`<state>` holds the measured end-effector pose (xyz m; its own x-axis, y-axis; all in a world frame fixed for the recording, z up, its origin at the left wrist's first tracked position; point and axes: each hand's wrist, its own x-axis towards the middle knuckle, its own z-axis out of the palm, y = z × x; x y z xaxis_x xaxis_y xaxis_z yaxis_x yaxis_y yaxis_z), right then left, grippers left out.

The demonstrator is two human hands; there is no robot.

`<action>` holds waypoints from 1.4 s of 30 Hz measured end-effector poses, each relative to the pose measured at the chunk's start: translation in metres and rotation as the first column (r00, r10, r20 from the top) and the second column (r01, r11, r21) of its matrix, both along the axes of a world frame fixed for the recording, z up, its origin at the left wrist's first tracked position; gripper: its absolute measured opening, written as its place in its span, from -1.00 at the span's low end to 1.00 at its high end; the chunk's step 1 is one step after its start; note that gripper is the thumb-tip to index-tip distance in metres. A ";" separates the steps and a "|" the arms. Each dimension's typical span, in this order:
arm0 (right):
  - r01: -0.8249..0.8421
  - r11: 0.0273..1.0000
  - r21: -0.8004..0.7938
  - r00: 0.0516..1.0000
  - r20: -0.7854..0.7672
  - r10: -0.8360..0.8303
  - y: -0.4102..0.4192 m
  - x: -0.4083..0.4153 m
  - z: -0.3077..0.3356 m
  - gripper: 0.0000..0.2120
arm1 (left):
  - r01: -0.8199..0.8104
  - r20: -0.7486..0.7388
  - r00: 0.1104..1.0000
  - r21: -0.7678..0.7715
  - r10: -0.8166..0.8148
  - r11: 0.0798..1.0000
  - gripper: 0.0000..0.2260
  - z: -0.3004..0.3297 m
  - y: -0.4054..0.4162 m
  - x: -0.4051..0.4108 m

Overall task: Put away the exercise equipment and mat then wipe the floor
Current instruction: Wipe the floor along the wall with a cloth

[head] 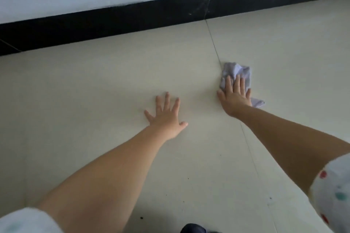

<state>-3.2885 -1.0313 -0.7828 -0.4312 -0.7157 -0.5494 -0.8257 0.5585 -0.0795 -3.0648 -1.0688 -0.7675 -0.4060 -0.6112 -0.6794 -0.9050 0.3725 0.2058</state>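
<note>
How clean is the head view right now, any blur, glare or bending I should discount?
Head view: soft overall, no hard glare; dim, even light with a faint shadow around the left hand. Wide-angle bending curves the black skirting. The cloth under the right hand looks slightly blurred; sleeve edges are out of focus.

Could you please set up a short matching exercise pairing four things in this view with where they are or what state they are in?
Things:
1. left hand
2. right hand
3. cloth
4. skirting

States:
A. crumpled, lying across a tile joint
B. black band between wall and floor
C. flat on the bare floor, fingers spread
D. pressing down on the cloth

Pairs: 1-C, 2-D, 3-A, 4-B
</note>
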 end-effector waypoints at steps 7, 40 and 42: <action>-0.359 0.895 -0.267 0.932 -0.044 0.360 0.097 0.127 -0.022 -0.45 | 0.095 0.124 0.987 0.032 -0.099 0.995 0.02 -0.001 -0.004 0.003; 0.199 0.976 -0.093 0.978 -0.049 -0.204 0.073 -0.090 -0.013 -0.38 | 0.095 0.116 0.988 0.041 -0.099 0.995 0.10 0.001 -0.028 -0.048; 0.384 0.920 -0.082 0.922 -0.027 -0.387 0.058 -0.089 -0.009 -0.44 | 0.060 0.079 0.995 0.073 -0.066 0.996 0.14 -0.001 -0.042 -0.056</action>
<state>-3.3775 -0.9731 -0.7916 -0.7034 -0.5269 -0.4772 -0.5510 0.8282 -0.1022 -3.1208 -1.1103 -0.7681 -0.3836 -0.5360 -0.7520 -0.8951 0.4163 0.1598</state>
